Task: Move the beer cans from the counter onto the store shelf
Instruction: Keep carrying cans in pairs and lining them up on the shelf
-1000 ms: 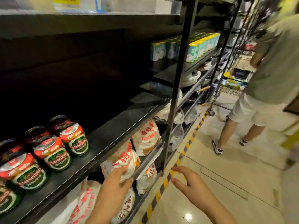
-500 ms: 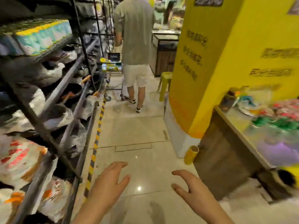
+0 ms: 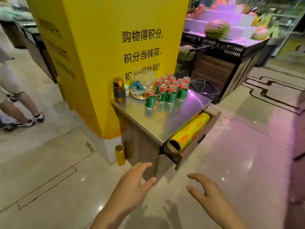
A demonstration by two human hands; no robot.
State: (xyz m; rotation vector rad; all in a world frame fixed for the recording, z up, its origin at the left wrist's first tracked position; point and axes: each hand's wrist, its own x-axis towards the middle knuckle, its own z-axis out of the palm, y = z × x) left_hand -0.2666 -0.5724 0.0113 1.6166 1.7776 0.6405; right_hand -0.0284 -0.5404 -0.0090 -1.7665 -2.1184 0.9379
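Green-and-red beer cans (image 3: 171,90) stand upright, clustered at the table's (image 3: 175,116) far edge; one can (image 3: 150,98) stands slightly apart, leftward.

Glossy metal beer cans (image 3: 170,90) stand on a polished steel counter (image 3: 171,116).

Bright, purple glare, blurred edges.

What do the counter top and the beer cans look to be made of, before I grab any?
Counter top: looks like brushed stainless steel, since it mirrors the cans and the purple light. Beer cans: most likely thin printed metal with a glossy green and red finish, though the material itself is a guess from their shape.
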